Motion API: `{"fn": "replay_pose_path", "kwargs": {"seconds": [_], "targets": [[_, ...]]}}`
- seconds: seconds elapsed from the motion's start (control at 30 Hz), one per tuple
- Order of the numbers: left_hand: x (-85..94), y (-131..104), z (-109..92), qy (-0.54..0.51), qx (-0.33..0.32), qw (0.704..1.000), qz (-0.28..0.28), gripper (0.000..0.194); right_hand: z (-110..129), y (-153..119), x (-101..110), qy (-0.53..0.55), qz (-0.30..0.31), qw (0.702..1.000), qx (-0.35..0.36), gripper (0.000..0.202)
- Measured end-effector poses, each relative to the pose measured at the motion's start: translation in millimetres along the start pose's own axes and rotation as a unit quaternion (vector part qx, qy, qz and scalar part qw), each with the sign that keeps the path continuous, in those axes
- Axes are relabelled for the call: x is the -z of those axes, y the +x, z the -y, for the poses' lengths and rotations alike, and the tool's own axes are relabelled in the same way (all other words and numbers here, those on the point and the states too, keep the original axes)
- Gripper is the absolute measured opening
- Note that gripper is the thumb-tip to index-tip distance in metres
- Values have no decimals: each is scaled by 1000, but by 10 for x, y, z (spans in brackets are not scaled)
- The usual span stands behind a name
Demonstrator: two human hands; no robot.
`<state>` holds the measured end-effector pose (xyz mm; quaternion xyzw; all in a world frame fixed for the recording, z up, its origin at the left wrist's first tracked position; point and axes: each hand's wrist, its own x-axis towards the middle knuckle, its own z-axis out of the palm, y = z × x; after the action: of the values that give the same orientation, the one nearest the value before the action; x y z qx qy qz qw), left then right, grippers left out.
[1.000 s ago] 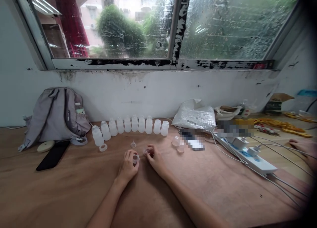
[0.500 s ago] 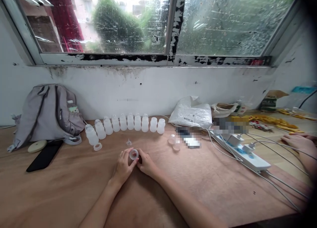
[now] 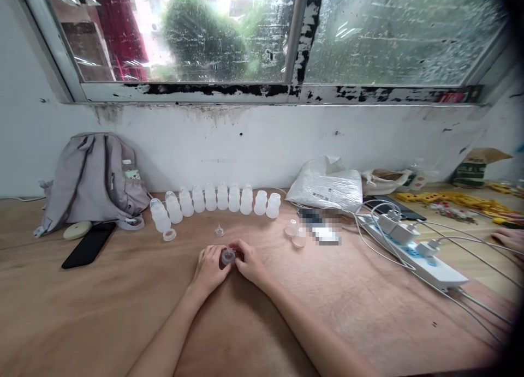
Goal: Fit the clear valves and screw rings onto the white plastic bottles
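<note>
Between left hand (image 3: 212, 268) and right hand (image 3: 248, 261), small translucent round cap (image 3: 228, 255).

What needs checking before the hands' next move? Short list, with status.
1. Left hand holding the clear round part: ok, fingers curl around it.
2. Right hand gripping it too: cannot tell; fingertips are at its edge, contact unclear.
3. Round part fully assembled: cannot tell, small and partly covered.
4. Bottles standing: ok, in a curved row by the wall.
5. Small pointed piece free of both hands: ok, on the table beyond them.
6. Power strip away from both hands: ok, off to the right.
</note>
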<state>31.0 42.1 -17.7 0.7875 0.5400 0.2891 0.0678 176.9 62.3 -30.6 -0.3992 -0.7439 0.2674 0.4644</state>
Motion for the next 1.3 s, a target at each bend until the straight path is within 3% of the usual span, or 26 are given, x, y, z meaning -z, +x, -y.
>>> {"fn": "replay_pose_path", "kwargs": {"seconds": [0.17,0.33,0.6,0.83,1.1,1.3], "targets": [[14,-3,3,10,-25,999,-20,41,-32,2,-7,6,-5,1000,-9,44],[16,2,7,0,-35,999,-17,25,-53,3,-10,17,0,1000,-13,36],[14,7,8,-12,-25,999,-29,22,-47,8,-29,-27,-4,1000,4,23],[-38,39,95,-117,10,993,-22,25,-53,-8,-32,-60,15,998,28,31],[-61,63,89,-240,83,967,-29,12,-68,-28,-49,-101,27,992,64,33],[-40,74,91,-310,133,938,-81,17,55,-40,0,-78,39,994,60,35]]}}
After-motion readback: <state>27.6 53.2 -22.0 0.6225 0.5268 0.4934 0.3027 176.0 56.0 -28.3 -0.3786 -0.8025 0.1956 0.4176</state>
